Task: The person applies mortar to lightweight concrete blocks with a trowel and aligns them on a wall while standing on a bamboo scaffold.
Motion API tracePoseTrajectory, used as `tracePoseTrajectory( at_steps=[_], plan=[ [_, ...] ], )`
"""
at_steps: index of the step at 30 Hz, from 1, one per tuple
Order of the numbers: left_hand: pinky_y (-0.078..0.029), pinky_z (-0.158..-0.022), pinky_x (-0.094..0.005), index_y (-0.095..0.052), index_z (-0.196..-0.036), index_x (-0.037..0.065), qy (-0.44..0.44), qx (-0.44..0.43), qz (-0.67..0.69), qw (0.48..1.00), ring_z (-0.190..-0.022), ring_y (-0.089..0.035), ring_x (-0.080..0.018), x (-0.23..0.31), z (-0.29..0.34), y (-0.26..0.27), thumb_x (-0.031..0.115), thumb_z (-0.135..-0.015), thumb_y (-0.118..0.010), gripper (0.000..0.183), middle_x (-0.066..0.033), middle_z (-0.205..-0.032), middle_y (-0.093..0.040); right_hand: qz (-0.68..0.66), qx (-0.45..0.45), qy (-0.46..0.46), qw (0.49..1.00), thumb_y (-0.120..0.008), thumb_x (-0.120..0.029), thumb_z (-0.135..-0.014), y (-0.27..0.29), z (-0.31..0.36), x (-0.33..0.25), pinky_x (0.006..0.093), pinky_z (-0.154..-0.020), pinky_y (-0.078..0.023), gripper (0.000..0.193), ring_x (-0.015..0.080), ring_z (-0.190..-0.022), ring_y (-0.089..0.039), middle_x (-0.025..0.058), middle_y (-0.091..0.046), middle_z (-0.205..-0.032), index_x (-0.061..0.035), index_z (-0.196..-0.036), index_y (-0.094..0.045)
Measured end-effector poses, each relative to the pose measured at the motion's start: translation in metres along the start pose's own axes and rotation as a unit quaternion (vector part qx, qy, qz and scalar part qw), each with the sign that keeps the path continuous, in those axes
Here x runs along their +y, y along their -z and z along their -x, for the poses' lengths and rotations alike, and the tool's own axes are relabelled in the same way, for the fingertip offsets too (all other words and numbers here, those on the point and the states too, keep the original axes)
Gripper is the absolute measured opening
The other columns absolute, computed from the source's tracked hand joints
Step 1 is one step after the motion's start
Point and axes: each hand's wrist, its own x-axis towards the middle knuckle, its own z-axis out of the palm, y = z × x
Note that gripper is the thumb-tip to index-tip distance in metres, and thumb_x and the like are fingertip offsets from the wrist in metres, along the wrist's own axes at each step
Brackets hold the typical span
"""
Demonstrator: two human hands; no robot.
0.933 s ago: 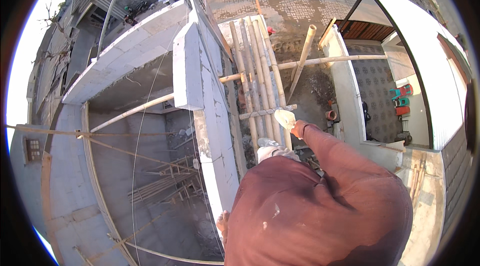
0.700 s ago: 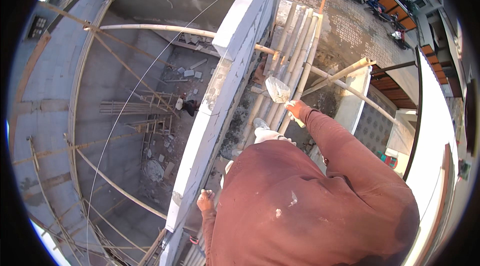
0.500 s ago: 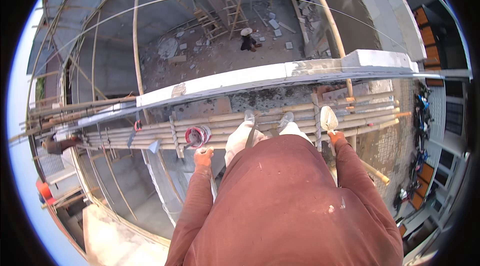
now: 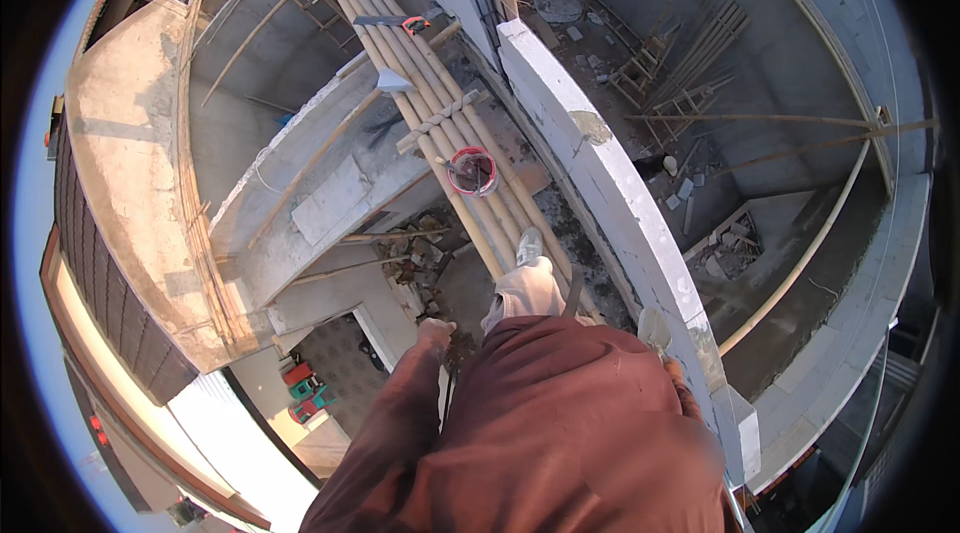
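My right hand [image 4: 676, 373] is closed on a trowel [image 4: 655, 330], mostly hidden behind my brown sleeve and torso. The trowel's pale, mortar-smeared blade lies close beside the white block wall [image 4: 640, 188]; whether they touch I cannot tell. On my left side, my left hand [image 4: 437, 333] is curled near my hip. A thin light strip shows below it, but what it grips, if anything, is unclear. Ahead of my feet, a red-rimmed bucket [image 4: 472, 173] with grey mortar and some tool inside stands on the bamboo poles [image 4: 425, 98].
Beyond the bucket lie a hand saw [image 4: 415, 25] with an orange handle and a pale triangular piece [image 4: 395, 81]. The scaffold is narrow, with deep drops on both sides. Rubble [image 4: 418, 258] lies below left. Another person [image 4: 660, 165] is far down to the right.
My view and body have turned left, so the bamboo walkway now runs away ahead of me. The trowel has come next to the wall. My left hand stays low at my side.
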Motion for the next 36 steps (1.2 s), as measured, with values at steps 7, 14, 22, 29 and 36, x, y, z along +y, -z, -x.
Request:
tracePoseTrajectory(
  at_steps=[7,14,22,29,36],
  plan=[
    [-0.052,-0.061,-0.0363,-0.065,-0.077,0.008,-0.119,0.158,0.163,0.967,-0.071,-0.068,-0.0204,-0.004,-0.103,0.024,0.019,-0.076,-0.063,0.011,-0.0043,-0.072,-0.068,0.040,0.040,0.162,0.985,-0.070,-0.036,-0.078,0.084,-0.040,-0.211,0.0419,-0.085,-0.049,0.050,0.0389,-0.099,-0.062,0.0237,-0.065,-0.102,0.0030,-0.108,-0.061],
    [-0.048,-0.064,-0.0285,-0.063,-0.081,0.003,0.041,0.214,0.423,0.880,-0.069,-0.063,-0.0149,0.100,-0.074,0.169,0.030,-0.082,-0.068,0.028,-0.0053,-0.075,-0.067,-0.106,-0.021,0.183,0.977,-0.064,-0.035,-0.087,0.115,-0.084,-0.325,0.0340,-0.049,-0.052,0.062,0.0228,-0.059,-0.066,0.0160,-0.067,-0.086,0.0034,-0.132,-0.045],
    [-0.048,-0.065,-0.0294,-0.068,-0.079,0.002,0.229,0.206,0.489,0.816,-0.071,-0.062,-0.0144,0.034,0.072,0.060,0.020,-0.078,-0.067,0.018,-0.0044,-0.069,-0.064,0.042,0.046,0.256,0.965,-0.067,-0.033,-0.085,0.060,-0.195,-0.343,0.0351,-0.049,-0.051,0.066,0.0206,-0.060,-0.062,0.0136,-0.064,-0.079,0.0055,-0.132,-0.043],
    [-0.047,-0.066,-0.0307,-0.063,-0.087,0.006,0.289,-0.048,0.396,0.870,-0.081,-0.063,-0.0162,-0.012,0.064,-0.079,0.018,-0.080,-0.058,0.014,-0.0041,-0.083,-0.065,0.036,0.149,0.403,0.902,-0.068,-0.032,-0.084,0.079,-0.251,-0.437,0.0328,-0.047,-0.050,0.058,0.0194,-0.055,-0.061,0.0117,-0.063,-0.073,0.0045,-0.124,-0.048],
    [-0.048,-0.061,-0.0302,-0.064,-0.089,0.005,0.069,0.164,0.069,0.982,-0.078,-0.065,-0.0174,-0.033,0.015,-0.074,0.014,-0.082,-0.061,0.012,-0.0024,-0.085,-0.065,0.106,0.098,0.370,0.918,-0.065,-0.041,-0.083,0.129,-0.160,-0.561,0.0402,-0.086,-0.045,0.062,0.0364,-0.101,-0.057,0.0253,-0.058,-0.108,0.0069,-0.119,-0.050]
  ],
)
